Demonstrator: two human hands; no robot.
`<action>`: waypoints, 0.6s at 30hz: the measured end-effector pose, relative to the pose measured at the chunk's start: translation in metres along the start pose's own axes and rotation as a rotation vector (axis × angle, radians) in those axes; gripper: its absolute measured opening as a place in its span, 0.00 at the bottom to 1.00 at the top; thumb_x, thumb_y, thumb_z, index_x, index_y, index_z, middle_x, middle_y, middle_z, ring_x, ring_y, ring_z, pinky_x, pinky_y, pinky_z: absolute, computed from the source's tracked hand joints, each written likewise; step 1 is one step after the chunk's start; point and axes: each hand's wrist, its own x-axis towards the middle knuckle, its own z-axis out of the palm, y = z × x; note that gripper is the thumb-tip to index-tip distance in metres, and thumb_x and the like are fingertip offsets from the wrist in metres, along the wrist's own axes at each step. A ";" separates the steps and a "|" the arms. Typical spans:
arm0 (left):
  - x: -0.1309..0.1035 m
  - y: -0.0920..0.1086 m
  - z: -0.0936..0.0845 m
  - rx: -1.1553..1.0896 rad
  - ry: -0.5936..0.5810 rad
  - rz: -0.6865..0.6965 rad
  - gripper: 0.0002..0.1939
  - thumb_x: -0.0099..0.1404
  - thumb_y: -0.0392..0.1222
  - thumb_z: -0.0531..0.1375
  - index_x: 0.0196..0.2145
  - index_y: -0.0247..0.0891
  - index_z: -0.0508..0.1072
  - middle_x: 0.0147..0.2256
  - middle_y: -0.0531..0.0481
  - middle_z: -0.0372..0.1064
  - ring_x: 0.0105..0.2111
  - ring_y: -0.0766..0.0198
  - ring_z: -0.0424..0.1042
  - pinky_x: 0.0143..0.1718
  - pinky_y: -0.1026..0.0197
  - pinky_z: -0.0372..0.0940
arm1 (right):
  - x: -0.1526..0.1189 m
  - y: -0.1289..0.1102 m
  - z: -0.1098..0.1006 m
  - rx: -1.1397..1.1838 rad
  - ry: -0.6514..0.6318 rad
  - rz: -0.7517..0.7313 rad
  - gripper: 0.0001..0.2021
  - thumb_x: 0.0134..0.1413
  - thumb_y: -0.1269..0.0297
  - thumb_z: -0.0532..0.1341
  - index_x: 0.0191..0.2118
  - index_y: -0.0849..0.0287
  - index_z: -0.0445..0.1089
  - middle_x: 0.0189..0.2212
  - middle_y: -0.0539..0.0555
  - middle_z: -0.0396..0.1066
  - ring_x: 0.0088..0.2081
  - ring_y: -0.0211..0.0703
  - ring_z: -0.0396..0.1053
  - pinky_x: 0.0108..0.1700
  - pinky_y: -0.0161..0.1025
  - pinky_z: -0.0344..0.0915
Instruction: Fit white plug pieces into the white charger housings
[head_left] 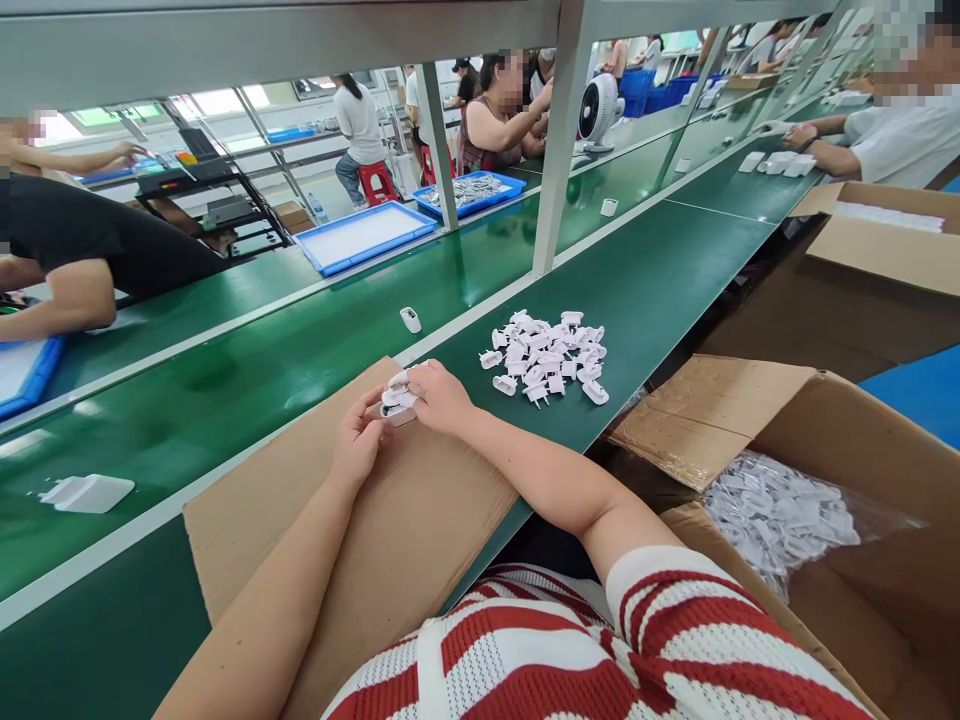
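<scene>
A small white plastic plug part (397,400) sits just left of the frame's centre, pinched between both hands over a flat brown cardboard sheet (405,520) that lies on the green counter (225,400). The left hand (360,440) has its fingers curled onto the part's lower left side, and the right hand (441,397) grips it from the right, fingers closed over its top. To the right of the hands, near but apart, a loose heap of white plastic plug parts (546,358) rests on the counter. Above the hands a single small white piece (410,319) lies on the belt, and a flat white plastic cover (88,492) lies at the left edge. At lower right an open brown cardboard box (825,440) holds a clear bag of white parts (780,515). Blue plastic trays (364,236) sit in the upper middle, where other people work.
</scene>
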 end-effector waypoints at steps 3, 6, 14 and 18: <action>-0.004 0.001 0.002 0.094 0.022 0.092 0.31 0.50 0.49 0.67 0.53 0.37 0.76 0.28 0.51 0.71 0.25 0.65 0.67 0.24 0.64 0.61 | 0.000 0.000 0.000 0.005 0.009 0.002 0.16 0.51 0.80 0.54 0.43 0.57 0.69 0.37 0.54 0.71 0.44 0.50 0.60 0.42 0.41 0.62; -0.005 0.001 0.004 0.142 0.078 0.232 0.27 0.52 0.49 0.68 0.49 0.38 0.76 0.40 0.46 0.73 0.26 0.68 0.67 0.24 0.65 0.61 | -0.001 -0.001 -0.003 0.025 0.030 0.020 0.18 0.51 0.81 0.53 0.44 0.58 0.71 0.38 0.54 0.71 0.45 0.50 0.60 0.42 0.41 0.61; -0.005 0.007 0.005 0.226 0.191 0.367 0.14 0.57 0.51 0.64 0.34 0.37 0.77 0.44 0.44 0.71 0.23 0.72 0.61 0.21 0.65 0.60 | -0.002 -0.002 -0.007 0.038 0.059 0.034 0.22 0.51 0.80 0.54 0.50 0.58 0.73 0.43 0.55 0.74 0.46 0.51 0.60 0.46 0.43 0.63; -0.003 0.008 0.005 0.228 0.210 0.336 0.15 0.57 0.53 0.65 0.31 0.38 0.78 0.42 0.43 0.71 0.24 0.70 0.62 0.24 0.63 0.63 | -0.002 -0.002 -0.005 0.035 0.059 0.041 0.21 0.52 0.80 0.55 0.50 0.58 0.73 0.42 0.55 0.74 0.46 0.51 0.60 0.45 0.43 0.64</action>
